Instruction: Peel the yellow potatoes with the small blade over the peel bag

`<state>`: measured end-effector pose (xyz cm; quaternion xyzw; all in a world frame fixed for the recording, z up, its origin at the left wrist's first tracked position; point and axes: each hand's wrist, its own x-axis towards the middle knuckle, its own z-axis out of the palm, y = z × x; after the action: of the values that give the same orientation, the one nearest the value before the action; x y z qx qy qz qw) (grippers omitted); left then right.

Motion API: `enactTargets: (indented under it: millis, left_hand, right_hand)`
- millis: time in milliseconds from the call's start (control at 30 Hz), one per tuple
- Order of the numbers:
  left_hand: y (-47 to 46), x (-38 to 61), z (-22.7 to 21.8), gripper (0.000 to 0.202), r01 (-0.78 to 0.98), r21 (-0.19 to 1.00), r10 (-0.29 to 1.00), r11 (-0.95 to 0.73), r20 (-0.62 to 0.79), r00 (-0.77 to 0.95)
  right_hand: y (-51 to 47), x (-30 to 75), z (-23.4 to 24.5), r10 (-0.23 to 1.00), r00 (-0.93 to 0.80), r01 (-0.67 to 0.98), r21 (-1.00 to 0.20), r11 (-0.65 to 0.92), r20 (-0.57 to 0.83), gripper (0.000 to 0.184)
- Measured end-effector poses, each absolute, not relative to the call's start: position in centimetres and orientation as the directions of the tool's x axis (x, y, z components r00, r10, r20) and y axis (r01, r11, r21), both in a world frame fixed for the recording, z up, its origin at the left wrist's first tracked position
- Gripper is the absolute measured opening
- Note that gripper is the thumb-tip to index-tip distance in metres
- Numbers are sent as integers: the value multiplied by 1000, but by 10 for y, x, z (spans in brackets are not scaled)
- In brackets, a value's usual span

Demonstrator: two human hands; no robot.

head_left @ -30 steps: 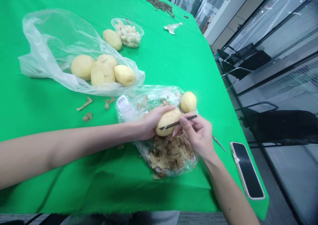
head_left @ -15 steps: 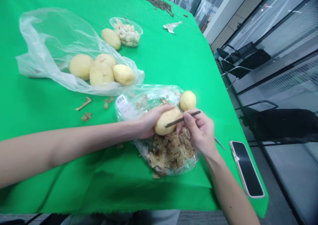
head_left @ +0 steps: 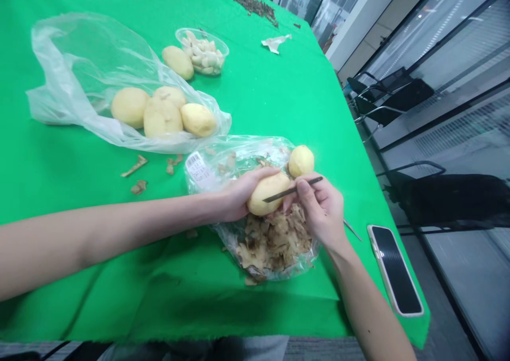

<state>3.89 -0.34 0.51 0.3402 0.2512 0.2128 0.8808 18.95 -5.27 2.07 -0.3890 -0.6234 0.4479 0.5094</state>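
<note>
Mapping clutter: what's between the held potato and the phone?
Head view: the right hand, gripping a thin dark tool across the potato, then a thin metal rod on green cloth before the phone.

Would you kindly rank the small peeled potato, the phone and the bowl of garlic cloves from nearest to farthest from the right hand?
1. small peeled potato, just beyond the right hand.
2. phone, to the hand's right, by the edge of the table.
3. bowl of garlic cloves, far off to the left across the table.
</note>
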Motion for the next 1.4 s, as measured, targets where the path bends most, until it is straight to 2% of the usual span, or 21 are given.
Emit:
enactTargets:
  millis: [200, 600, 1133, 1400]
  left_hand:
    - [-5, 39, 10, 52, -185, 673, 559, 716, -394, 729]
    - [-5, 38, 7, 58, -166, 696, 540, 699, -360, 761]
    - [-5, 38, 5, 55, -222, 647, 530, 730, -329, 782]
    - [-4, 37, 7, 51, -187, 630, 527, 754, -411, 744]
  right_hand:
    - [-57, 191, 20, 942, -133, 83, -943, 322, 310, 15]
    - [-57, 188, 23, 941, -178, 210, -923, 323, 289, 21]
    - [-57, 192, 25, 899, -282, 211, -893, 398, 334, 18]
    - [-59, 192, 20, 921, -137, 226, -894, 387, 364, 19]
